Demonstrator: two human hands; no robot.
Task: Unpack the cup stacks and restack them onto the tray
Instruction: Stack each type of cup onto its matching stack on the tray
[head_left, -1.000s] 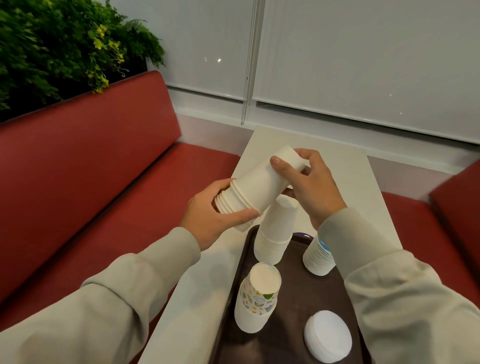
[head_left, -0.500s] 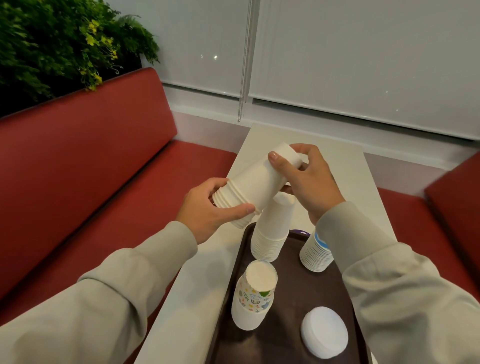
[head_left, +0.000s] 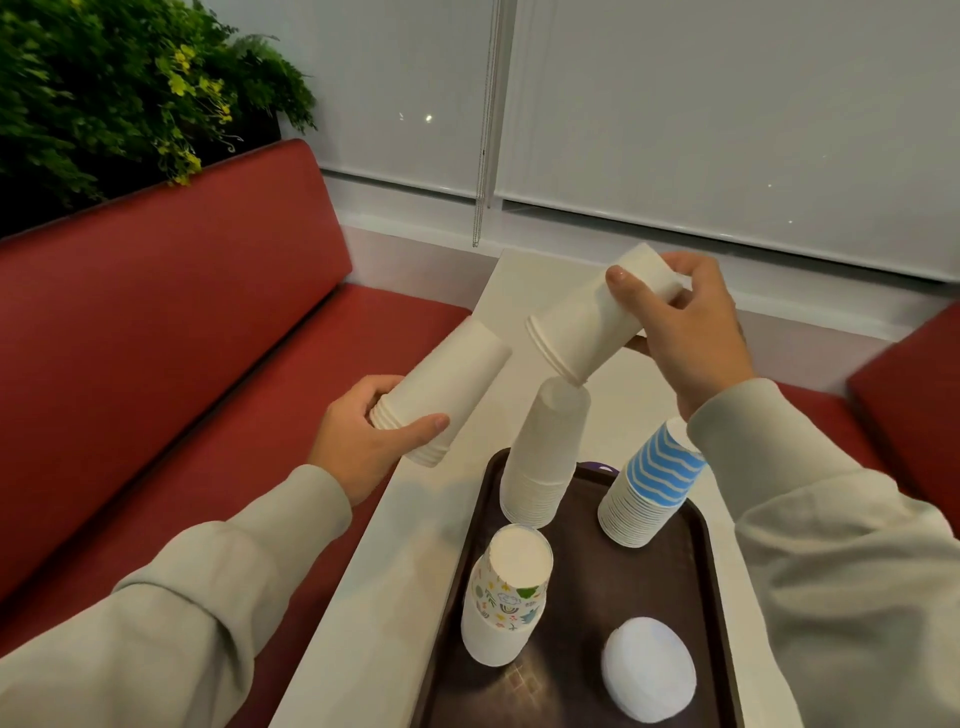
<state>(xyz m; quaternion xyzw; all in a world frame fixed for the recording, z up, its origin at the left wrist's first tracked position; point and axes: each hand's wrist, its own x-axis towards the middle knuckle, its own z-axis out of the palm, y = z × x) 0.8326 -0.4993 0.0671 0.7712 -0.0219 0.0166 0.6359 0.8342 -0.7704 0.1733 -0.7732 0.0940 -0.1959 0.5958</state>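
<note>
**Two tilted cup stacks, one in each hand, above the tray**

The left hand (head_left: 363, 441) grips a held stack (head_left: 441, 395) of plain white cups around its rim end, thumb across the front and fingers curled behind. The stack's long axis runs from lower left to upper right. Its layered rims sit in the hand and its closed base points up and away, toward the window.

The right hand (head_left: 680, 332) pinches a short stack (head_left: 592, 322) of white cups near its base, thumb on the near side and fingers wrapped over the far side. This stack lies on almost the same slant, with its base up and right inside the hand and its open mouth facing down and left. More than one lip shows at the mouth.

The two hands are apart, with a clear gap between the base of the held stack and the mouth of the short stack.

The short stack's lowest rim edge is right at the top of a tall white stack (head_left: 540, 462), which stands upside down at the far left of the brown tray (head_left: 587, 571). I cannot tell whether they touch.

Also inverted on the tray are a blue-wave stack (head_left: 649, 488) at the far right, under the right sleeve, a patterned stack (head_left: 506, 592) at the near left, and a low white stack (head_left: 647, 670) at the near right.

The tray rests on a white table (head_left: 395, 571), which is flanked by red bench seating (head_left: 182, 338).
</note>
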